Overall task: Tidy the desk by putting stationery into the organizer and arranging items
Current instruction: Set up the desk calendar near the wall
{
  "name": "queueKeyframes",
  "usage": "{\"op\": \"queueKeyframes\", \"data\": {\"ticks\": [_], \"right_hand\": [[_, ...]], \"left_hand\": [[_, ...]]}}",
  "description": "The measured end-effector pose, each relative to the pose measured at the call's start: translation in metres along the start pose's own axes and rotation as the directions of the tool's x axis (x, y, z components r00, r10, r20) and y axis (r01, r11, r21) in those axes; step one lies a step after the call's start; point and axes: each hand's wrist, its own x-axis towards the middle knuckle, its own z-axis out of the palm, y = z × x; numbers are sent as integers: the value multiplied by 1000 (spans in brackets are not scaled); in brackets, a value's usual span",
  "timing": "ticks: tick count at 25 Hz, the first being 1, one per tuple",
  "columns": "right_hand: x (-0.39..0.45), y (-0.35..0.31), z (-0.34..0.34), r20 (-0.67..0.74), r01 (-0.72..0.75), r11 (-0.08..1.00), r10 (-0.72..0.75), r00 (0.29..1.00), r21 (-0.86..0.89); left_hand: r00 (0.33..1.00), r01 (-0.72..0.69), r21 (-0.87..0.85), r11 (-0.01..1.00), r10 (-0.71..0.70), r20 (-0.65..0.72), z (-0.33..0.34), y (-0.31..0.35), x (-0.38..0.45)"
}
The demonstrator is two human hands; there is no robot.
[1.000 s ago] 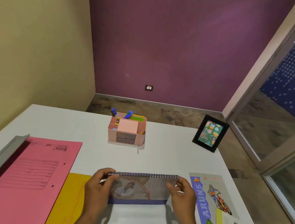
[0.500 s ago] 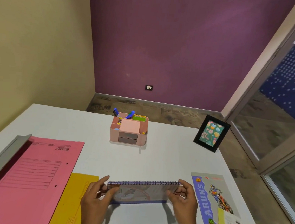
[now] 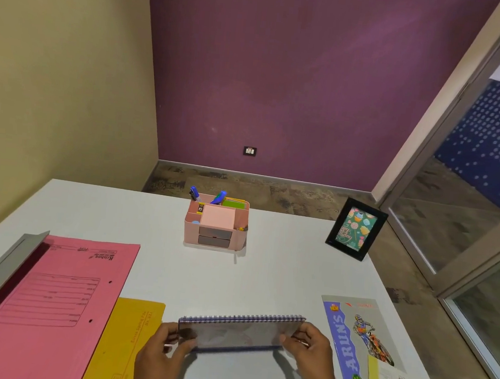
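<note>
Spiral-bound desk calendar (image 3: 237, 332): near edge of white table (image 3: 281, 270), centre, coil uppermost; left hand (image 3: 161, 354) and right hand (image 3: 308, 350) each closed on 1 end. Pink organizer (image 3: 216, 225): far edge, centre, holding pens and sticky notes. Pink folder (image 3: 51, 302), yellow file (image 3: 126, 341): near-left. Notebook (image 3: 353, 346): near-right. Picture frame (image 3: 355, 228): far-right corner, upright.
</note>
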Motion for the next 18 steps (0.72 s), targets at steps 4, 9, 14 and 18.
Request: {"op": "queueKeyframes", "data": {"ticks": [4, 9, 14, 18], "right_hand": [[-1, -4, 6, 4, 80, 981, -81, 997, -177], [-4, -7, 19, 36, 144, 924, -140, 989, -354], [-7, -34, 50, 79, 195, 893, -179, 981, -405], [-2, -74, 93, 181, 291, 858, -235, 955, -423]], "left_hand": [[999, -47, 186, 981, 50, -11, 3, -3, -1], [996, -85, 322, 943, 87, 10, -6, -7, 0], [994, -103, 245, 964, 111, -20, -41, 4, 15], [991, -115, 236, 965, 128, -39, -86, 4, 50]]}}
